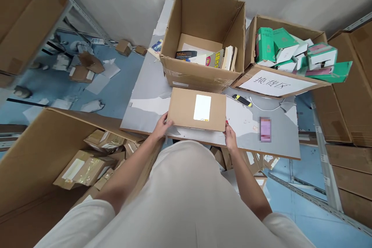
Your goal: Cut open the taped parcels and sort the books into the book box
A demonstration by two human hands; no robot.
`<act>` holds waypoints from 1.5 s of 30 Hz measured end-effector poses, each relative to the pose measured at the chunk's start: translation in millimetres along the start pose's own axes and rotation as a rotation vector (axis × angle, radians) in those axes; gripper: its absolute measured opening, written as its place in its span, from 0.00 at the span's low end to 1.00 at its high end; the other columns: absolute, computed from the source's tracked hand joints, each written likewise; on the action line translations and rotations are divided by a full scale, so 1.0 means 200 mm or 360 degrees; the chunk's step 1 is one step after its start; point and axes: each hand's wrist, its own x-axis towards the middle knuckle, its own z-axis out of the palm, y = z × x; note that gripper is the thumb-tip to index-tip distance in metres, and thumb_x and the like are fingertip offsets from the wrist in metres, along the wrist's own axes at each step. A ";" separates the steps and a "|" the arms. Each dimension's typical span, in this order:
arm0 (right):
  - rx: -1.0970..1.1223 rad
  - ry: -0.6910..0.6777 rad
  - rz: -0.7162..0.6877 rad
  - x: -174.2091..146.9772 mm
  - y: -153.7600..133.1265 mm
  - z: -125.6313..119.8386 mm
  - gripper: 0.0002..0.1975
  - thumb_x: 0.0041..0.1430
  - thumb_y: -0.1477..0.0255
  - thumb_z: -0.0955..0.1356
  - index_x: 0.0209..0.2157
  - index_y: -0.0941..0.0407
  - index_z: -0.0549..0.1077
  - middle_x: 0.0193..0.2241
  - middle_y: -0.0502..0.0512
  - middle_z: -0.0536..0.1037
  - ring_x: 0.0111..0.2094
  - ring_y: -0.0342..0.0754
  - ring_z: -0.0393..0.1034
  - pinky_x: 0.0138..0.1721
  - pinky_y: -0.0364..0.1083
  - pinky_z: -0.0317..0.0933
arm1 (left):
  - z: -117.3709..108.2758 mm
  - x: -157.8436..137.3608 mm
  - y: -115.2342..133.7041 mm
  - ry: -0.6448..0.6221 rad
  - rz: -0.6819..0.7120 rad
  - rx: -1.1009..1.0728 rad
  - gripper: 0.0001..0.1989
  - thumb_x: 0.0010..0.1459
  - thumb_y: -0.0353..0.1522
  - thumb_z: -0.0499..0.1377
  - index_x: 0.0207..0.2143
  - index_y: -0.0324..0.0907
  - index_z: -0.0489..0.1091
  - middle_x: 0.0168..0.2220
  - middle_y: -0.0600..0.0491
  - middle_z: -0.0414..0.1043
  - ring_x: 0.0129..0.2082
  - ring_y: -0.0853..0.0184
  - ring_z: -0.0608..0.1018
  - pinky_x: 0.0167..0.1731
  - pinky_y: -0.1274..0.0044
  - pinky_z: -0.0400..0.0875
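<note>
A flat brown cardboard box (182, 106) with a white label (202, 107) is held at the front edge of the table. My left hand (161, 126) grips its near left corner, thumb on top and fingers curled at the side. At the near right corner, my right hand (230, 137) closes on the box. A bit of something red shows by the right fingers, too small to name. Just behind the held box stands a large open carton (200, 75) with several books (216, 60) inside.
A carton (247, 73) of green boxes (266, 46) stands back right. On the table (142, 112) lie a black-and-yellow box cutter (242, 100), a white cable (266, 109) and a blurred pink item (265, 129). Left, a big carton (26, 155) holds parcels (84, 166). Shelving flanks both sides.
</note>
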 end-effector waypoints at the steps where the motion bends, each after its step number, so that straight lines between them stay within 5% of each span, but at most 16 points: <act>1: 0.0018 -0.0008 0.0034 -0.02 0.03 0.00 0.29 0.60 0.56 0.58 0.57 0.57 0.65 0.55 0.63 0.70 0.55 0.54 0.66 0.54 0.58 0.61 | -0.01 -0.03 -0.02 -0.0023 -0.0011 0.0031 0.42 0.43 0.48 0.66 0.58 0.39 0.61 0.61 0.41 0.61 0.60 0.53 0.64 0.58 0.63 0.58; 8: -0.0070 -0.0233 0.0068 -0.03 0.02 0.01 0.42 0.46 0.64 0.72 0.63 0.50 0.56 0.59 0.61 0.65 0.58 0.55 0.62 0.56 0.60 0.58 | 0.00 -0.07 -0.15 0.0049 -0.0135 0.0223 0.30 0.41 0.44 0.68 0.45 0.40 0.71 0.49 0.44 0.74 0.54 0.53 0.71 0.58 0.62 0.59; 18: -0.0001 -0.0203 0.0012 0.00 0.02 0.10 0.30 0.50 0.60 0.69 0.54 0.56 0.65 0.52 0.62 0.72 0.49 0.53 0.68 0.47 0.55 0.66 | 0.03 -0.06 -0.15 0.0081 -0.0087 0.0034 0.28 0.39 0.48 0.67 0.39 0.39 0.72 0.46 0.43 0.74 0.53 0.52 0.72 0.58 0.59 0.59; 26: -0.0250 -0.0072 -0.0087 -0.04 -0.17 -0.02 0.21 0.56 0.54 0.64 0.42 0.56 0.70 0.37 0.59 0.78 0.37 0.52 0.70 0.38 0.50 0.64 | 0.02 -0.09 0.00 0.0169 0.0061 0.0145 0.28 0.49 0.48 0.62 0.47 0.39 0.70 0.48 0.43 0.72 0.49 0.56 0.74 0.51 0.63 0.68; 32: -0.0656 0.0070 -0.0117 0.01 -0.32 -0.08 0.27 0.60 0.49 0.55 0.35 0.56 0.73 0.30 0.57 0.77 0.31 0.51 0.67 0.33 0.47 0.58 | 0.06 -0.06 0.22 0.0305 0.0109 0.0591 0.28 0.53 0.46 0.58 0.51 0.40 0.70 0.44 0.44 0.69 0.43 0.59 0.74 0.38 0.70 0.73; 41: -0.0855 -0.0060 -0.0059 0.29 -0.41 -0.09 0.33 0.60 0.45 0.53 0.33 0.56 0.76 0.31 0.62 0.79 0.35 0.54 0.70 0.36 0.47 0.57 | 0.05 0.15 0.28 0.0309 -0.0004 0.0825 0.25 0.56 0.46 0.54 0.49 0.41 0.73 0.43 0.48 0.75 0.37 0.63 0.75 0.42 0.72 0.69; 45: -0.0511 -0.0069 0.0078 0.39 -0.39 -0.06 0.34 0.55 0.42 0.56 0.30 0.57 0.77 0.29 0.60 0.79 0.33 0.52 0.71 0.34 0.46 0.60 | 0.08 0.25 0.29 0.0379 -0.0034 0.0725 0.25 0.55 0.48 0.55 0.46 0.40 0.75 0.42 0.48 0.77 0.40 0.61 0.75 0.44 0.71 0.68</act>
